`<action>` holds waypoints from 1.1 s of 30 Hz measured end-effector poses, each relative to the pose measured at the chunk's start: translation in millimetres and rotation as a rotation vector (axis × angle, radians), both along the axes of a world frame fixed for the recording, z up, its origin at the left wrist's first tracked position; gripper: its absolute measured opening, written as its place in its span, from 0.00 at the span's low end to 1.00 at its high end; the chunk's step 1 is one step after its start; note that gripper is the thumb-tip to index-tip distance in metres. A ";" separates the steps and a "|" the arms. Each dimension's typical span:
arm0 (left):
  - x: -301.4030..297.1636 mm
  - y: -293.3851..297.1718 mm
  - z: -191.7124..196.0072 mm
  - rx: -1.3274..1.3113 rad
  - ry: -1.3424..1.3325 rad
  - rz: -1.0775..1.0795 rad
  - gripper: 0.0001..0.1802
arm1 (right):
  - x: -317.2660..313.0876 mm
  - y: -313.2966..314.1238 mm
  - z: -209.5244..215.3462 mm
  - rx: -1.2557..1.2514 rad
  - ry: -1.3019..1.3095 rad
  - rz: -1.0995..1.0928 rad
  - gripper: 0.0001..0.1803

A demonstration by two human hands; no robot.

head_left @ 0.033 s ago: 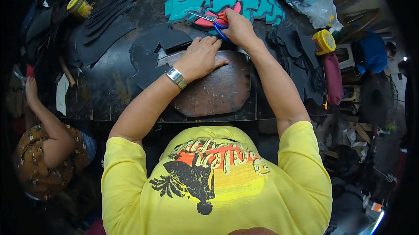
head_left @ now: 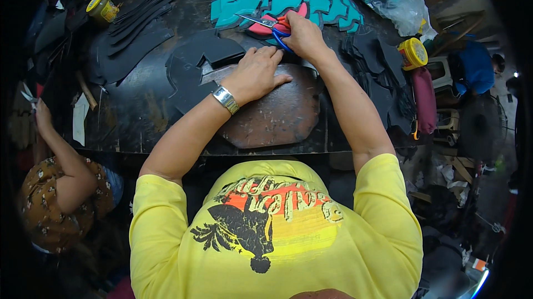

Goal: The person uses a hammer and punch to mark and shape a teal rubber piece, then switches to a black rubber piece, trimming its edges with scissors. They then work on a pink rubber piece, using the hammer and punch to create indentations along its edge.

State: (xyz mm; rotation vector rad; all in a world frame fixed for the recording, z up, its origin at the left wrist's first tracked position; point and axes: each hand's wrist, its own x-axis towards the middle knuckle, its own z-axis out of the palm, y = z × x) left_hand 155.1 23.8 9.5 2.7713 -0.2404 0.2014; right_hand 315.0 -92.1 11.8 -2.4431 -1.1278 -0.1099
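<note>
Well forward, right hand (head_left: 304, 34) with grip around scissors (head_left: 265, 21); nearer, left hand (head_left: 256, 74) palm-down, grip unclenched.

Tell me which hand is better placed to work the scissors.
Likely the right hand: it holds the scissors, whereas the left hand lies partly over the brown board.

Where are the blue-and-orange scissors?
In the head view's upper middle, the scissors are at the right hand, pointing left across red material and teal cut pieces.

Left grip (head_left: 255, 74) palm-down, right grip (head_left: 304, 34) curled
</note>
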 end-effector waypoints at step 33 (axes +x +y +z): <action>29.6 -7.4 -2.6 0.095 -0.007 0.089 0.38 | 28.6 -37.4 44.0 0.494 0.352 -0.030 0.19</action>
